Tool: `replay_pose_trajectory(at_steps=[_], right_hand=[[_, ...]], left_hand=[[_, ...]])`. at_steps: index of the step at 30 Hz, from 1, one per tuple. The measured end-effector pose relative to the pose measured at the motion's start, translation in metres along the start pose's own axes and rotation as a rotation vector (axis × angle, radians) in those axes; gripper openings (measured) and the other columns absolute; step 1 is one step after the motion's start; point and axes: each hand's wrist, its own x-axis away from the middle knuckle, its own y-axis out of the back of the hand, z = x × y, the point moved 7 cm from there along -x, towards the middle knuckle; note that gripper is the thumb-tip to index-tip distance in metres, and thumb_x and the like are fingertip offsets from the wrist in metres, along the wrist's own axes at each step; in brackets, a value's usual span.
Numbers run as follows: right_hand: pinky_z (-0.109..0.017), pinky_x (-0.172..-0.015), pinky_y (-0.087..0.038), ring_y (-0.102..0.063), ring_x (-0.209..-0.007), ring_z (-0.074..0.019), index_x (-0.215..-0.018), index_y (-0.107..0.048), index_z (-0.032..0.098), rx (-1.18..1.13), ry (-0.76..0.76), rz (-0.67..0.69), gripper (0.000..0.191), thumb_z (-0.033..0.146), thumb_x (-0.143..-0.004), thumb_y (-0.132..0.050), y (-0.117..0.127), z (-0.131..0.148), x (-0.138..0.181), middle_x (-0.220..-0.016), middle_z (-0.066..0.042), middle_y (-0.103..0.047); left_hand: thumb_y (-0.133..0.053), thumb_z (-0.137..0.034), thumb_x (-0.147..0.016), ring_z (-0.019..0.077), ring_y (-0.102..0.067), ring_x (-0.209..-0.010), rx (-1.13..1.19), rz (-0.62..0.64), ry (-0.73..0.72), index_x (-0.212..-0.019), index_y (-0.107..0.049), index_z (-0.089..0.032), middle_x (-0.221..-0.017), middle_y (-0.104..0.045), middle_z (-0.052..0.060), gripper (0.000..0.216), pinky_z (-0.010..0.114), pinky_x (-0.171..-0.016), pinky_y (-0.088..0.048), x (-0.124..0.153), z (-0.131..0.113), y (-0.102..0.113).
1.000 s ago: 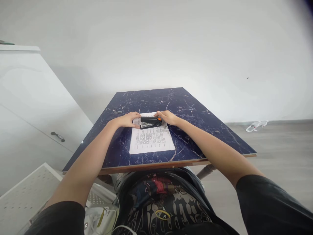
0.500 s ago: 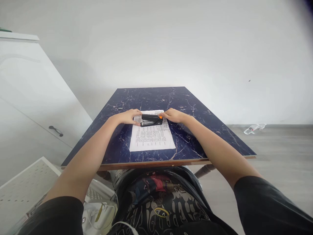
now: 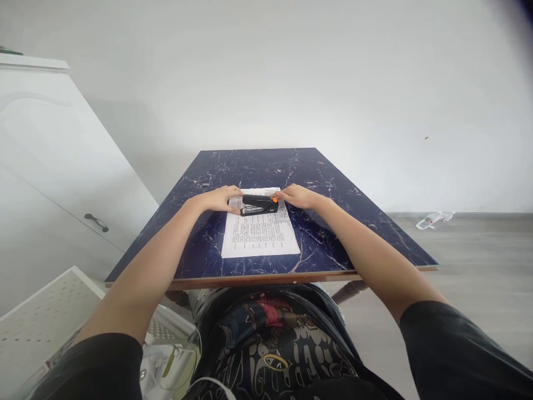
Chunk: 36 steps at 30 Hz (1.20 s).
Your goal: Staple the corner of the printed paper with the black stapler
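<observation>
resting on paper (image 3: 260, 236) | stapler (image 3: 259, 205) | between left hand (image 3: 219, 199), right hand (image 3: 297, 195) fingers

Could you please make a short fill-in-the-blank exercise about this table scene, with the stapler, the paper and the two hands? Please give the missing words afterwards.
1. The black stapler has a small ____ part at its right end.
2. It lies on the far end of a printed sheet of paper, on a dark ____ marbled table.
3. The stapler lies ____ the left hand and the right hand.
4. A white cabinet stands to the ____ of the table.
Missing words: orange; blue; between; left.
</observation>
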Motion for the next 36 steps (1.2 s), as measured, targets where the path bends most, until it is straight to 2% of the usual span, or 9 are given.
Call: replay_pose_trajectory(at_steps=[6, 8, 10, 13, 16, 19, 23, 28, 36], right_hand=[[-0.042, -0.102, -0.052, -0.072, -0.111, -0.028, -0.116, -0.083, 0.022, -0.247, 0.128, -0.191, 0.047, 0.056, -0.104, -0.053, 0.012, 0.01, 0.004, -0.123, -0.011, -0.08], [-0.038, -0.094, -0.055, -0.071, -0.104, -0.0251, -0.113, -0.083, 0.019, -0.363, 0.12, -0.205, 0.041, 0.052, -0.1, -0.061, 0.011, 0.013, 0.004, -0.12, -0.012, -0.08], [-0.032, -0.077, -0.056, -0.07, -0.085, -0.0204, -0.115, -0.081, 0.017, -0.492, 0.025, -0.15, 0.041, 0.05, -0.098, -0.064, 0.002, 0.01, 0.004, -0.111, -0.012, -0.081], [-0.027, -0.052, -0.048, -0.056, -0.054, -0.0123, -0.125, -0.077, 0.018, -0.691, -0.159, -0.021, 0.047, 0.053, -0.104, -0.055, -0.019, 0.005, 0.005, -0.103, -0.011, -0.079], [-0.025, -0.041, -0.045, -0.051, -0.043, -0.0096, -0.129, -0.072, 0.018, -0.869, -0.276, 0.068, 0.043, 0.049, -0.106, -0.054, -0.036, 0.003, 0.005, -0.101, -0.011, -0.078], [-0.024, -0.04, -0.052, -0.065, -0.049, -0.0136, -0.132, -0.066, 0.015, -0.998, -0.34, 0.133, 0.037, 0.039, -0.106, -0.056, -0.046, 0.003, 0.002, -0.1, -0.012, -0.077], [-0.024, -0.042, -0.057, -0.077, -0.063, -0.0192, -0.135, -0.06, 0.015, -1.081, -0.376, 0.163, 0.033, 0.033, -0.109, -0.048, -0.05, 0.005, 0.001, -0.105, -0.014, -0.076], [-0.025, -0.046, -0.061, -0.078, -0.063, -0.0201, -0.131, -0.061, 0.013, -1.068, -0.441, 0.087, 0.028, 0.027, -0.108, -0.052, -0.049, 0.005, 0.003, -0.106, -0.016, -0.076], [-0.028, -0.044, -0.062, -0.072, -0.054, -0.0165, -0.12, -0.066, 0.015, -1.05, -0.445, 0.035, 0.022, 0.03, -0.105, -0.062, -0.051, 0.002, 0.001, -0.106, -0.014, -0.076]], left_hand=[[-0.072, -0.064, -0.083, 0.0398, -0.042, -0.147, 0.003, 0.014, 0.02, -0.159, -0.051, -0.034, -0.164, -0.046, 0.011, 0.085, 0.05, -0.118, -0.036, 0.001, -0.002, 0.0], [-0.072, -0.064, -0.082, 0.0406, -0.042, -0.147, 0.01, 0.009, 0.019, -0.158, -0.053, -0.033, -0.163, -0.047, 0.011, 0.085, 0.052, -0.118, -0.035, 0.002, -0.003, 0.0], [-0.074, -0.063, -0.08, 0.0404, -0.042, -0.147, 0.021, 0.005, 0.012, -0.157, -0.054, -0.033, -0.163, -0.047, 0.011, 0.084, 0.051, -0.119, -0.034, 0.003, -0.004, 0.001], [-0.077, -0.063, -0.077, 0.0398, -0.041, -0.149, 0.024, 0.015, 0.012, -0.156, -0.054, -0.035, -0.166, -0.045, 0.009, 0.087, 0.05, -0.12, -0.034, 0.004, -0.001, 0.0], [-0.078, -0.065, -0.076, 0.0398, -0.039, -0.15, 0.018, 0.02, 0.026, -0.157, -0.052, -0.035, -0.168, -0.042, 0.009, 0.091, 0.05, -0.12, -0.034, 0.005, 0.001, -0.001], [-0.078, -0.066, -0.075, 0.0403, -0.04, -0.149, 0.041, 0.016, 0.027, -0.158, -0.052, -0.035, -0.167, -0.043, 0.009, 0.092, 0.05, -0.119, -0.035, 0.005, 0.0, 0.0], [-0.079, -0.064, -0.074, 0.0405, -0.042, -0.147, 0.066, 0.024, 0.023, -0.157, -0.054, -0.036, -0.165, -0.045, 0.009, 0.091, 0.051, -0.118, -0.036, 0.005, -0.003, -0.001], [-0.08, -0.061, -0.074, 0.0404, -0.043, -0.145, 0.063, 0.014, 0.028, -0.156, -0.055, -0.036, -0.164, -0.047, 0.009, 0.089, 0.051, -0.115, -0.039, 0.006, -0.003, -0.001], [-0.079, -0.066, -0.074, 0.0407, -0.046, -0.142, 0.043, 0.017, 0.03, -0.156, -0.054, -0.034, -0.162, -0.048, 0.011, 0.091, 0.051, -0.113, -0.041, 0.009, -0.009, 0.001]])
